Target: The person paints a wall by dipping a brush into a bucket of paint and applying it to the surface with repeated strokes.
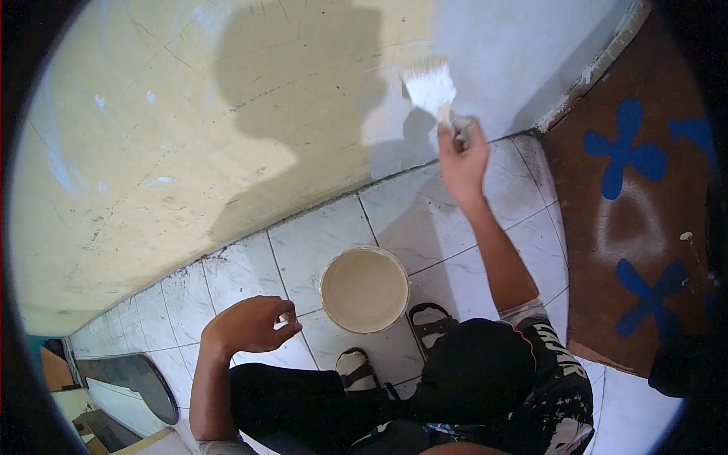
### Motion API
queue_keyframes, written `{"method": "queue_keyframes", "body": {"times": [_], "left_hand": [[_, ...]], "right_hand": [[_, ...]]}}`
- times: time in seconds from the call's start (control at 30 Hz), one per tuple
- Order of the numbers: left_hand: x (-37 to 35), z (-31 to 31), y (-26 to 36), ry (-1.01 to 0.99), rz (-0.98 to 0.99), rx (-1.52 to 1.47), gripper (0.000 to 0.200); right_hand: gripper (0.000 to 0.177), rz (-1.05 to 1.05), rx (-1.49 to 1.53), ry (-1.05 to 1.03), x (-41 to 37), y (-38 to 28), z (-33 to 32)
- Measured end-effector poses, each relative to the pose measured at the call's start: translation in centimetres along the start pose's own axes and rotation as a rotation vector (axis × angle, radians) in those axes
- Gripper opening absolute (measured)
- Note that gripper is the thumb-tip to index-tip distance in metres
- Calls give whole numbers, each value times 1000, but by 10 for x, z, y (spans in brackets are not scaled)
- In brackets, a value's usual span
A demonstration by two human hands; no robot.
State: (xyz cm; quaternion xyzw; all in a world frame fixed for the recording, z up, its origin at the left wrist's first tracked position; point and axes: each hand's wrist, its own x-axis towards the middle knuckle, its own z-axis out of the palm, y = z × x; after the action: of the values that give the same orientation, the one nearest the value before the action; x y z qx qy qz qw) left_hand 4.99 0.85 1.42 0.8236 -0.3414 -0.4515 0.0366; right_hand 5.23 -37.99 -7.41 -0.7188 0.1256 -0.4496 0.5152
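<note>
I judge the brush [432, 89] light and slick, best held by its handle [444, 114], where right fingers [477, 136] close, left fingers [282, 305] half-curled, seemingly empty.

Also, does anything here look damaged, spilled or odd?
The yellow wall has scratches and pale smears apart from the whiter section, so it looks patchy; dark grime lines its base. The bucket stands upright, no spill visible.

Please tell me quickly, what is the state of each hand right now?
Left hand: loosely curled, partly open, nothing seen in its grip.
Right hand: closed on the handle of the paintbrush.
</note>
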Motion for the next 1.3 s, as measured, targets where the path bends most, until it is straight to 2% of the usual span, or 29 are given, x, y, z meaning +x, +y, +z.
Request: {"method": "queue_keyframes", "body": {"times": [0.07,0.17,0.2,0.27,0.4,0.47,0.53,0.57,0.6,0.67,0.7,0.77,0.8,0.87,0.93,1.0,1.13,1.2,1.23,1.3], "left_hand": [[-2,-1,1,0,-6,-13,29],[-3,-4,5,6,-3,-30,33],[-3,-4,6,8,-13,-1,31],[-1,0,1,16,2,32,29],[-9,0,5,56,33,54,31],[-15,3,5,87,66,48,31],[-21,7,5,114,104,47,29],[-23,8,3,110,99,25,29],[-24,10,1,119,110,44,29],[-28,10,2,131,112,62,29],[-28,11,0,148,116,65,29],[-29,10,2,145,101,66,28],[-30,9,4,146,92,65,28],[-29,7,6,98,71,50,28],[-29,7,7,67,64,56,28],[-31,5,9,50,45,68,28],[-38,10,7,75,60,60,28],[-39,12,7,67,67,58,28],[-40,11,7,63,76,66,28],[-42,10,7,72,70,62,28]], "right_hand": [[15,123,-6,8,-32,59,8],[11,47,-128,-23,-71,112,9],[11,48,-132,-26,-81,124,7],[15,253,-291,-163,-95,142,1],[26,349,-464,-300,-94,159,-22],[32,432,-562,-484,-75,140,-37],[39,294,-541,-594,-47,123,-50],[45,295,-494,-687,-29,47,-46],[42,98,-499,-674,-23,30,-50],[39,100,-522,-973,-2,-74,-34],[39,112,-519,-1007,1,-107,-25],[37,33,-637,-1509,-5,-146,-8],[37,35,-628,-1524,-18,-148,3],[35,-102,-773,-1871,-49,-152,22],[35,-268,-827,-1913,-93,-126,31],[38,-324,-853,-1980,-126,-101,40],[41,-316,-956,-2085,-169,-43,62],[40,-362,-890,-1954,-184,-31,65],[40,-361,-886,-1954,-186,-31,66],[25,-350,-870,-1946,-189,-31,70]]}}
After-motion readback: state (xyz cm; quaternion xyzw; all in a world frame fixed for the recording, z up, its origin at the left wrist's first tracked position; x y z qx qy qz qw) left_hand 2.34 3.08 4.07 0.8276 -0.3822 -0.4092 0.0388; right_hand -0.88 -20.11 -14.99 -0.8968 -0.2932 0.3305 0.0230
